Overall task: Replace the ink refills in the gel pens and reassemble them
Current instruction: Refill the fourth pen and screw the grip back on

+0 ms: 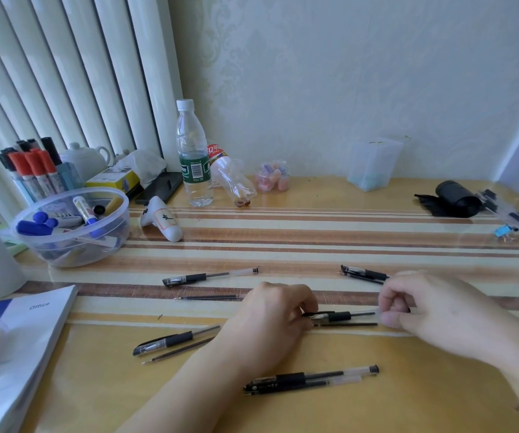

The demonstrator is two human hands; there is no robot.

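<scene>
Several black-grip gel pens lie on the striped table. My left hand [270,317] and my right hand [420,304] hold the two ends of one gel pen [339,316], low over the table, with a loose refill [345,324] just under it. Another pen [209,275] lies farther back with a refill [208,297] in front of it. A pen [170,340] and a refill [180,350] lie to the left of my left wrist. Two pens [311,378] lie side by side nearest me. One more pen [364,272] sits behind my right hand.
A clear bowl of markers [70,226] and a marker holder [33,170] stand at the left, with a booklet [17,339] at the front left. Two water bottles [194,157], a small jar [272,176], a clear box [372,164] and a black roll [454,198] line the back.
</scene>
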